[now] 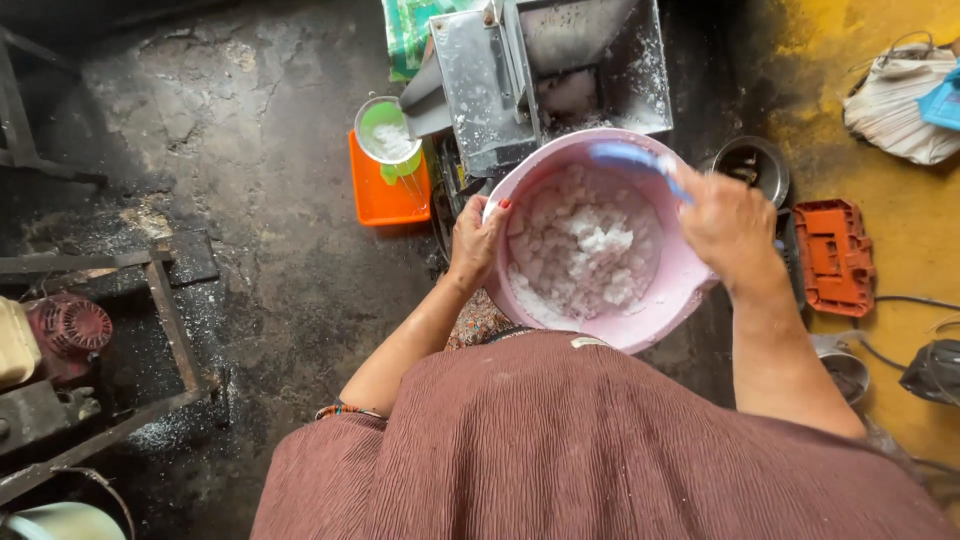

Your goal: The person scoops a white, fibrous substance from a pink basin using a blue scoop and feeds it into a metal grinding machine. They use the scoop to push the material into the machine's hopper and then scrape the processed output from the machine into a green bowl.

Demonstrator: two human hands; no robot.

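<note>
A pink plastic basin (655,295) full of white chunks (585,250) is held in front of me, tilted toward a metal machine hopper (560,70). My left hand (475,240) grips the basin's left rim. My right hand (730,225) is closed on a blue scoop (630,158) whose blade reaches over the far rim of the basin. A metal chute on the machine's left leads to a green cup (388,135) holding white pulp.
The green cup stands on an orange tray (385,195). An orange-red plastic block (835,255) and a metal bowl (752,165) lie at the right. A red motor on a metal frame (70,330) is at the left. Cables cross the yellow floor at the right.
</note>
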